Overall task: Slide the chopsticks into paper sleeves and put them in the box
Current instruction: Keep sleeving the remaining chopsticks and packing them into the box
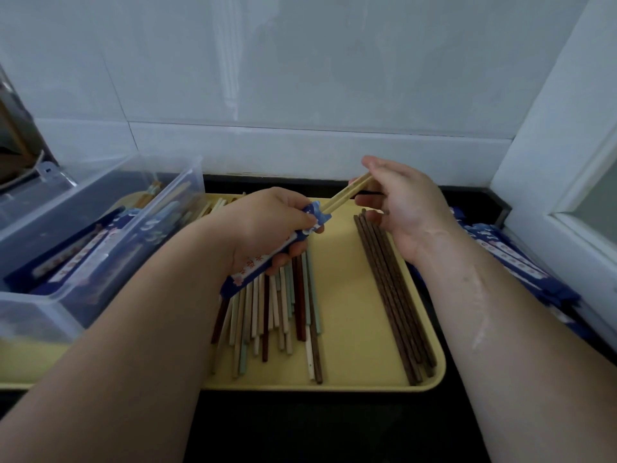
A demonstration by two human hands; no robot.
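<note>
The left hand holds a blue sleeve above the yellow tray, fingers curled shut around it. The right hand pinches a pale chopstick pair, whose lower end sits in the sleeve's mouth. Loose mixed chopsticks lie on the tray under the left hand, dark ones beside them. The clear box at left holds sleeved pairs. More sleeves lie on the table at right.

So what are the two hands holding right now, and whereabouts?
The left hand grips a blue paper sleeve near its open top end. The right hand pinches a pale pair of chopsticks by their upper ends.
</note>
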